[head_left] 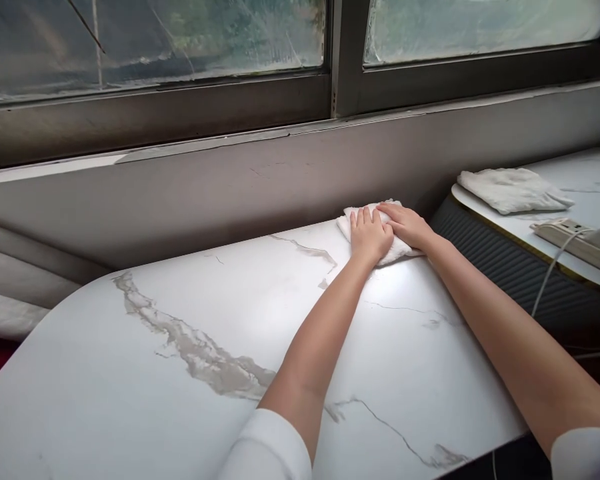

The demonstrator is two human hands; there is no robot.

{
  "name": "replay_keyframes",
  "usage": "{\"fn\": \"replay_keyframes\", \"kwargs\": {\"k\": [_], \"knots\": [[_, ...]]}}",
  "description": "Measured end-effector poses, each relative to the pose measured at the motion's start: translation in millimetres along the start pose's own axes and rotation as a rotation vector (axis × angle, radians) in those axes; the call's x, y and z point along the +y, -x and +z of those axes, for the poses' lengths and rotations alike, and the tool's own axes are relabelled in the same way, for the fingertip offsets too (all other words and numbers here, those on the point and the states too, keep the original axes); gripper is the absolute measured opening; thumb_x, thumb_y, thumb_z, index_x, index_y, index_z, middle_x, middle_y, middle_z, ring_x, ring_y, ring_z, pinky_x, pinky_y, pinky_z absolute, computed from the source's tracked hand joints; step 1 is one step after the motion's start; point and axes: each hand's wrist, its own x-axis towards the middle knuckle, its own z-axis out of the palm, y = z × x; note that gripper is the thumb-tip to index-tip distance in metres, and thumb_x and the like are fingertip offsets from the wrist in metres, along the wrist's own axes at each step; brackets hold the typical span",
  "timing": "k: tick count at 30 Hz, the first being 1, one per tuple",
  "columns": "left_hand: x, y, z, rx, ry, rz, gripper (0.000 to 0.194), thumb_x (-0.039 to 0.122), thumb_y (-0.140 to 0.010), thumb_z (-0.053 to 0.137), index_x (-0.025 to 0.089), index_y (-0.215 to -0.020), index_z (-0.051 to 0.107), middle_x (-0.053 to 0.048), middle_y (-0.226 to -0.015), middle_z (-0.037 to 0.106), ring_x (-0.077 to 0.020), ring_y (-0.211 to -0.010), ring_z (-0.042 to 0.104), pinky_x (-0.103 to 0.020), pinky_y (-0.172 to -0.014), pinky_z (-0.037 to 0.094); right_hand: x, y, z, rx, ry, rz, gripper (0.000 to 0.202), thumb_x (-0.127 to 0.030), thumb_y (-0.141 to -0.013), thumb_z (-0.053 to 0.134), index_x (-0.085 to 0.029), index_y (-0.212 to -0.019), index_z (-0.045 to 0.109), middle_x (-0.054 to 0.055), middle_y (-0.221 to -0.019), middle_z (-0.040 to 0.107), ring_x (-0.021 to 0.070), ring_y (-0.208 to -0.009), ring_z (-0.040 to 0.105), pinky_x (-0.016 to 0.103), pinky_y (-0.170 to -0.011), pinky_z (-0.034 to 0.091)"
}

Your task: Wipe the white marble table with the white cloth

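Observation:
A folded white cloth [396, 249] lies at the far right corner of a white marble-patterned table [220, 293]. My left hand [371, 235] rests flat on top of it, fingers stretched and slightly apart. Beside it, my right hand [406, 225] also presses down on the cloth, its fingers extended over the far part and close to the left thumb. Both arms reach forward across the tabletop. Part of the cloth is hidden under the hands.
A low wall [205, 193] runs along the table's far edge, below a metal-framed window [350, 60]. At right, a second marble-patterned table [585, 173] bears another folded white cloth [513, 189] and a power strip [575, 237] with a white cable [547, 273] hanging down.

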Motion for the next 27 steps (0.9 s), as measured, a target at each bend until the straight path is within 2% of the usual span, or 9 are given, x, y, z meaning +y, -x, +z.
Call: {"fn": "replay_keyframes", "kwargs": {"k": [3, 7, 13, 15, 18, 22, 24, 27], "knots": [[9, 14, 0.4, 0.001, -0.008, 0.018, 0.054, 0.029, -0.092, 0.025, 0.004, -0.140, 0.034, -0.014, -0.149, 0.033, -0.0235, -0.139, 0.022, -0.040, -0.117, 0.006, 1, 20, -5, -0.011, 0.004, -0.018, 0.054, -0.030, -0.085, 0.033, -0.017, -0.137, 0.045, 0.007, -0.145, 0.041, 0.0265, -0.134, 0.035, 0.047, -0.110, 0.028], [32, 45, 1.0, -0.020, -0.001, 0.103, 0.055, 0.029, -0.092, 0.024, 0.004, -0.140, 0.033, -0.015, -0.149, 0.033, -0.0249, -0.139, 0.022, -0.043, -0.116, 0.005, -2, 71, -19, -0.017, 0.035, 0.032, 0.052, -0.036, -0.090, 0.029, -0.025, -0.139, 0.041, 0.002, -0.146, 0.040, 0.0247, -0.135, 0.032, 0.048, -0.111, 0.027], [71, 126, -10.9, -0.078, 0.050, 0.242, 0.058, 0.031, -0.092, 0.025, 0.000, -0.141, 0.030, -0.018, -0.149, 0.030, -0.0284, -0.140, 0.018, -0.043, -0.116, 0.005, -21, 178, -40, 0.009, 0.128, 0.033, 0.055, -0.038, -0.093, 0.023, -0.020, -0.144, 0.031, 0.008, -0.148, 0.035, 0.0222, -0.137, 0.030, 0.046, -0.113, 0.023], [76, 156, -18.4, -0.093, 0.072, 0.283, 0.059, 0.033, -0.093, 0.024, 0.000, -0.141, 0.029, -0.018, -0.150, 0.029, -0.0293, -0.141, 0.016, -0.044, -0.116, 0.006, -35, 209, -43, 0.033, 0.159, 0.002, 0.055, -0.037, -0.094, 0.022, -0.022, -0.147, 0.025, 0.007, -0.149, 0.034, 0.0222, -0.137, 0.030, 0.046, -0.112, 0.025], [73, 194, -30.4, -0.121, 0.098, 0.310, 0.059, 0.034, -0.093, 0.022, 0.003, -0.143, 0.027, -0.016, -0.151, 0.027, -0.0290, -0.142, 0.013, -0.047, -0.116, 0.007, -63, 243, -43, 0.059, 0.190, -0.024, 0.055, -0.034, -0.095, 0.022, -0.025, -0.149, 0.016, 0.005, -0.151, 0.031, 0.0226, -0.137, 0.029, 0.047, -0.111, 0.027], [56, 221, -43.4, -0.161, 0.119, 0.331, 0.058, 0.034, -0.094, 0.022, 0.003, -0.143, 0.026, -0.016, -0.152, 0.022, -0.0298, -0.142, 0.008, -0.049, -0.115, 0.011, -96, 256, -37, 0.070, 0.234, -0.011, 0.055, -0.033, -0.095, 0.022, -0.024, -0.149, 0.017, 0.006, -0.150, 0.033, 0.0243, -0.137, 0.030, 0.049, -0.109, 0.030], [46, 221, -47.4, -0.173, 0.125, 0.316, 0.058, 0.033, -0.094, 0.024, 0.004, -0.143, 0.026, -0.016, -0.153, 0.021, -0.0293, -0.142, 0.008, -0.047, -0.116, 0.012, -106, 249, -33, 0.064, 0.244, -0.004, 0.055, -0.032, -0.094, 0.021, -0.022, -0.148, 0.021, 0.008, -0.148, 0.035, 0.0246, -0.136, 0.031, 0.049, -0.108, 0.031], [30, 207, -49.9, -0.167, 0.124, 0.254, 0.055, 0.032, -0.094, 0.026, 0.007, -0.142, 0.029, -0.014, -0.152, 0.025, -0.0280, -0.141, 0.014, -0.045, -0.116, 0.014, -113, 222, -23, 0.059, 0.233, 0.008, 0.054, -0.030, -0.093, 0.021, -0.022, -0.146, 0.027, 0.008, -0.146, 0.039, 0.0237, -0.135, 0.033, 0.049, -0.108, 0.032]]}}
